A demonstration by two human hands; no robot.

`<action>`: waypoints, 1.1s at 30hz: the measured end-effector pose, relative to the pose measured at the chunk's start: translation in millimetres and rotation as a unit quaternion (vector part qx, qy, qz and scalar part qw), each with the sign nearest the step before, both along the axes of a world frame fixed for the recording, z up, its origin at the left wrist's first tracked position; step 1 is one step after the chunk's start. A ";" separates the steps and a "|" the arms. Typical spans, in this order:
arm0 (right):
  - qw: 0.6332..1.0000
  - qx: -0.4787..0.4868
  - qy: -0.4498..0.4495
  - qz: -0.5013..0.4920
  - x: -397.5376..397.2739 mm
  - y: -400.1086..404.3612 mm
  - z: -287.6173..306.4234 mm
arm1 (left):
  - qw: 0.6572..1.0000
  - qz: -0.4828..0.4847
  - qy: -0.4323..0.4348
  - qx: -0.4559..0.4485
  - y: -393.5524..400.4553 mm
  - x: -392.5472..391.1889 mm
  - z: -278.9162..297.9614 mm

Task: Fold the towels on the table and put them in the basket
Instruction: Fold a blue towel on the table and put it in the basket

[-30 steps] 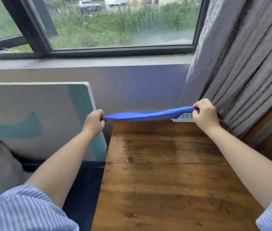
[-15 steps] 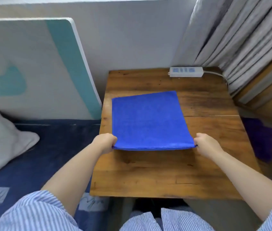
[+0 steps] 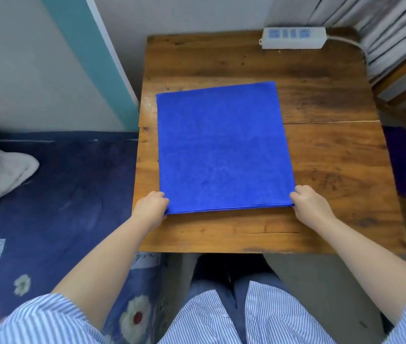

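Left hand and right hand pinching the near corners of the towel, equally close, towel lying flat mid-table, long axis running straight away toward the strip; basket not showing

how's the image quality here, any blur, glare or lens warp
Head view: soft, even light and no glare; the flat blue towel and brown wooden table are sharp; the table's edges bow from wide-angle distortion; the striped sleeves at the bottom corners look blurred.
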State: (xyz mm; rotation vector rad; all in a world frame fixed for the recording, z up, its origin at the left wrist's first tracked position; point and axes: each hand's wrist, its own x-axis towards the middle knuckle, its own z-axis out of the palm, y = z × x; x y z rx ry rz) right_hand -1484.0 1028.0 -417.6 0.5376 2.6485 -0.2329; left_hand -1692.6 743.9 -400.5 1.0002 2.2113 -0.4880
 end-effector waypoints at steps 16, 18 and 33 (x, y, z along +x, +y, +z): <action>0.994 0.078 -0.082 0.004 -46.6 6.0 17.9 | 0.996 -0.011 -0.083 -0.007 30.0 -23.5 -10.2; 0.996 0.068 0.058 0.028 -71.6 7.5 9.4 | 0.996 0.034 -0.056 0.056 51.3 -31.6 -12.2; 0.993 -0.028 0.097 0.058 -283.2 31.6 -42.3 | 0.932 0.230 0.090 0.265 191.4 -131.6 -62.4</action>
